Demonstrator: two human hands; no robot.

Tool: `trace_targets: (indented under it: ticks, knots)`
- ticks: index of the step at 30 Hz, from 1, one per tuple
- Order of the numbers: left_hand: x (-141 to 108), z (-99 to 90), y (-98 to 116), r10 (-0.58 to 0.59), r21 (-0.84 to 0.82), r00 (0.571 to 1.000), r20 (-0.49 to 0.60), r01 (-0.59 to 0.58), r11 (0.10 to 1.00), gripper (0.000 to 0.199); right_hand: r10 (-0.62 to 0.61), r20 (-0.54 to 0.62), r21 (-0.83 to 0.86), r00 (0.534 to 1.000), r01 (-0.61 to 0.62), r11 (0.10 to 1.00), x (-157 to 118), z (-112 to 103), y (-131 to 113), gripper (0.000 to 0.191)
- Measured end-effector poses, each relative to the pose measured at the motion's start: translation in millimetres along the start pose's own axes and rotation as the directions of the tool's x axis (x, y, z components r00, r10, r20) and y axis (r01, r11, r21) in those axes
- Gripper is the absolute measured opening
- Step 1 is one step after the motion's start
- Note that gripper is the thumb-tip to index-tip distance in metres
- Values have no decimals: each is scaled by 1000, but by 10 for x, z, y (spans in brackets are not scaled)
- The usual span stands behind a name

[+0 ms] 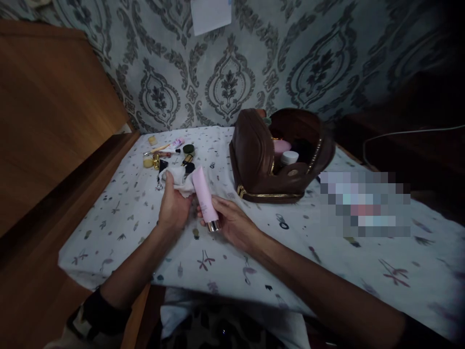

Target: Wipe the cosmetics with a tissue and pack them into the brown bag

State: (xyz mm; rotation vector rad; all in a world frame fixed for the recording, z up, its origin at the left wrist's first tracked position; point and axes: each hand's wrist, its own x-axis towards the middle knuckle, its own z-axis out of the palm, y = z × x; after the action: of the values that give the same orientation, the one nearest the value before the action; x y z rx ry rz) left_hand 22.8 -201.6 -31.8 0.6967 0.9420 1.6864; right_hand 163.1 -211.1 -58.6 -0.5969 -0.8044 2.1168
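Two hands are working over the bench: the right hand [232, 223] is gripping a pink tube [204, 198], the left hand [173, 206] is clutching what's probably a white cloth [180, 180] against it.

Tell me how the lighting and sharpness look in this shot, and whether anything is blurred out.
Head view: dim and uneven, brightest on the patterned tablecloth by the pink tube, with the right corners falling into dark vignette; wide-angle bending curves the edges; the brown bag is slightly soft; a pixelated block hides something right of it.
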Motion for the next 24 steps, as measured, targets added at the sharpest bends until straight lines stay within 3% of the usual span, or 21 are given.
trace_targets:
  ticks: [3, 6, 10, 12, 14, 17, 19, 22, 24]
  knots:
    - [-69, 78, -18, 13, -43, 1000, 17, -12, 999, 50, -80, -68, -73, 994, 75, 995, 10, -23, -1, 40]
    - [-171, 73, -89, 1, 119, 1000, -2, 0, 993, 46, -231, -102, -309, 968, 190, 932, 6, -37, 23, 50]
    - [-320, 38, -132, 31, 331, 997, 74, -54, 942, 29, -433, -86, -695, 897, 258, 671, -43, -16, 32, 49]
    - [-348, 30, -133, 87, 350, 991, 104, -118, 929, 27, -506, -44, -778, 861, 288, 559, -74, 0, 28, 46]
    - [-329, 17, -142, 106, 344, 992, 76, -125, 931, 26, -535, 18, -790, 845, 340, 510, -97, 4, 29, 49]
    - [-236, -14, -162, 65, 274, 996, -54, -48, 960, 25, -494, 79, -742, 866, 382, 550, -109, -10, 43, 56]
    - [-160, -30, -158, 21, 178, 992, -127, 2, 984, 28, -421, 97, -682, 902, 368, 632, -110, -20, 55, 60]
    - [-59, -44, -112, -51, 63, 979, -198, 64, 996, 31, -223, 110, -527, 969, 247, 813, -104, -21, 79, 68]
    - [-21, -50, -77, -86, 49, 965, -246, 101, 994, 30, -108, 115, -404, 987, 146, 903, -95, -13, 96, 75]
